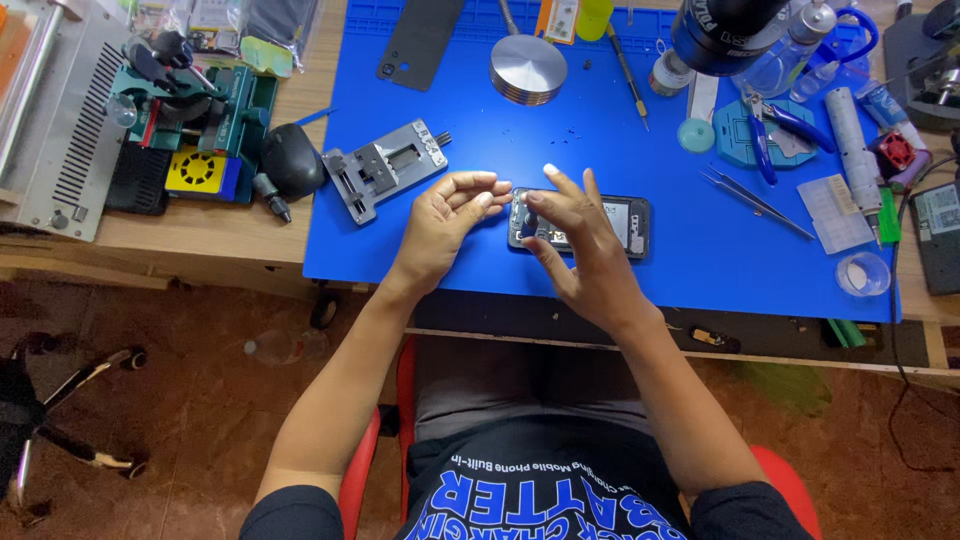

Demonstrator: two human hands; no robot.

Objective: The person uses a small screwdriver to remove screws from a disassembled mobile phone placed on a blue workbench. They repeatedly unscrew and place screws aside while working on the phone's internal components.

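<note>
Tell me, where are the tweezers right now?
In the head view, the tweezers lie on the blue mat, right of the opened phone and below the blue-handled pliers.

You wear a black short-sleeved T-shirt (545, 495) with large blue block lettering across the chest and a line of smaller white lettering above it. The sleeves end just above your elbows, so both forearms are bare. Your left hand (447, 215) and right hand (585, 240) carry no gloves, and no rings, watch or wristbands show on them. Your fingernails are short, one on the right hand catching the light pale. Grey trousers cover your lap
</note>
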